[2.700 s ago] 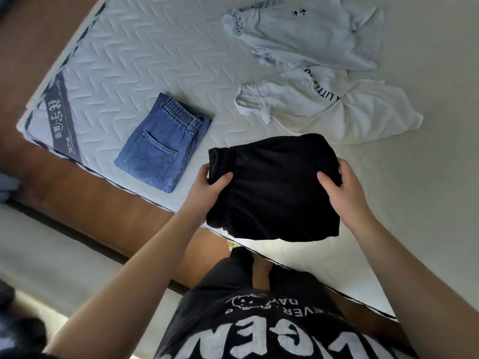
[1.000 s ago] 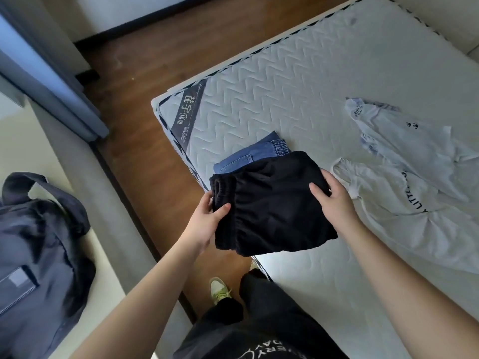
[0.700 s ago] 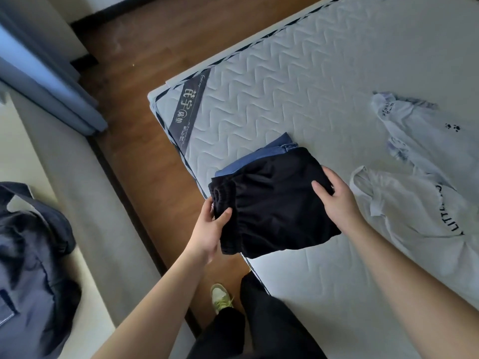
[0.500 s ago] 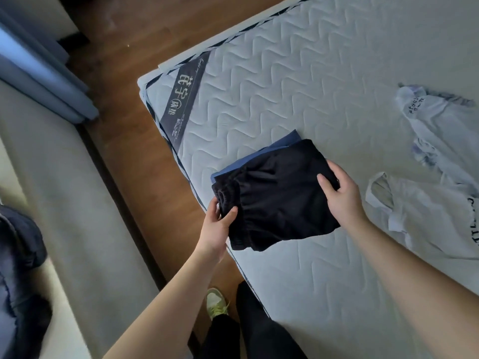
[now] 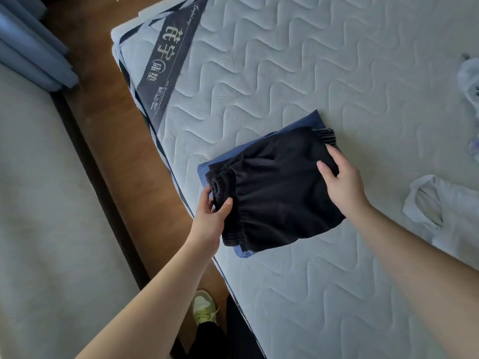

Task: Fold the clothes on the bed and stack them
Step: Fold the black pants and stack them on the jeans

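Observation:
A folded black garment [image 5: 274, 193] lies on top of folded blue jeans [image 5: 308, 120] near the left edge of the white quilted mattress [image 5: 285, 60]. Only the jeans' far corner and thin blue edges show from under it. My left hand [image 5: 211, 216] grips the black garment's gathered waistband at its left end, thumb on top. At the right end my right hand [image 5: 342, 182] holds the fabric, thumb over it and fingers curled round the edge. Two unfolded white shirts sit at the right border, one [image 5: 435, 203] nearer and one [image 5: 470, 79] farther.
Brown wooden floor [image 5: 108, 141] runs along the mattress's left side, with a pale rug [image 5: 39, 203] beyond it. A dark label strip [image 5: 168, 63] crosses the mattress corner. My shoe [image 5: 204, 307] stands on the floor by the bed edge.
Both hands carried the black garment left from the mattress edge and lowered it onto the folded jeans. The view swung left, so the white shirts slid to the right border.

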`<action>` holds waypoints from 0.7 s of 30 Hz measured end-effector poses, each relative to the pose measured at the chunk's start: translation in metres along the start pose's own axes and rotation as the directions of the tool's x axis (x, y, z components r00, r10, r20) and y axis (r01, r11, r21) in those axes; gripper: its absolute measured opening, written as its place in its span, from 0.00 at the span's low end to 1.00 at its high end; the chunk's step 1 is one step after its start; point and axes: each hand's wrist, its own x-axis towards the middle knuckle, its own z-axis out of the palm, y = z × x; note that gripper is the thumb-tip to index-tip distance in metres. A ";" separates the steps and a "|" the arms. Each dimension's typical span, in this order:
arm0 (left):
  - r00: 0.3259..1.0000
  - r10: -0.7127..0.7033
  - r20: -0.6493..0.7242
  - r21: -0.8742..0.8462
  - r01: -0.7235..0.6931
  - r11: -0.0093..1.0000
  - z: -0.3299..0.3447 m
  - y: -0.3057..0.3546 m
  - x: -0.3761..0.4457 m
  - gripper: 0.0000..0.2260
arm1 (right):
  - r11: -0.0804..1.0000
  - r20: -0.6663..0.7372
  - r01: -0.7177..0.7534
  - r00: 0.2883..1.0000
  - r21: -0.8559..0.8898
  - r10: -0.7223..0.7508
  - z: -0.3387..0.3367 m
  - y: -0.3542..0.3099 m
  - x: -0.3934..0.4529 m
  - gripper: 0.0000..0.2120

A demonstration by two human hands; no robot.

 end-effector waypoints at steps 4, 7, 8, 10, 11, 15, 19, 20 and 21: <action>0.990 0.083 -0.115 0.348 -0.038 0.937 0.007 0.006 -0.001 0.29 | 0.987 0.036 -0.004 0.999 -0.162 0.010 0.006 0.001 0.009 0.23; 0.881 0.441 -0.170 0.706 -0.204 0.678 0.017 0.013 -0.010 0.34 | 0.955 -0.100 0.029 0.993 -0.297 -0.061 0.011 -0.011 0.006 0.24; 0.804 0.588 -0.088 0.795 -0.299 0.528 0.020 0.016 -0.012 0.33 | 0.933 -0.147 0.060 0.982 -0.355 -0.119 0.013 -0.016 0.003 0.24; 0.634 0.742 0.220 0.876 -0.462 0.136 0.026 0.022 -0.011 0.28 | 0.872 -0.147 0.179 0.951 -0.456 -0.273 0.020 -0.024 -0.007 0.24; 0.564 0.734 0.378 0.860 -0.507 -0.053 0.030 0.023 -0.008 0.26 | 0.831 -0.103 0.263 0.929 -0.490 -0.355 0.026 -0.027 -0.012 0.24; 0.562 0.556 0.612 0.791 -0.438 -0.428 0.042 0.016 0.015 0.25 | 0.667 0.127 0.492 0.846 -0.559 -0.517 0.055 -0.026 -0.024 0.24; 0.738 0.456 0.498 0.832 -0.258 -0.491 0.036 -0.006 0.036 0.30 | 0.563 0.271 0.507 0.850 -0.652 -0.452 0.076 -0.017 -0.016 0.26; 0.746 0.455 0.486 0.832 -0.236 -0.502 0.035 -0.011 0.039 0.32 | 0.535 0.298 0.515 0.847 -0.670 -0.441 0.080 -0.014 -0.014 0.27; 0.747 0.458 0.482 0.831 -0.223 -0.510 0.034 -0.016 0.042 0.32 | 0.511 0.319 0.522 0.842 -0.683 -0.434 0.083 -0.011 -0.012 0.27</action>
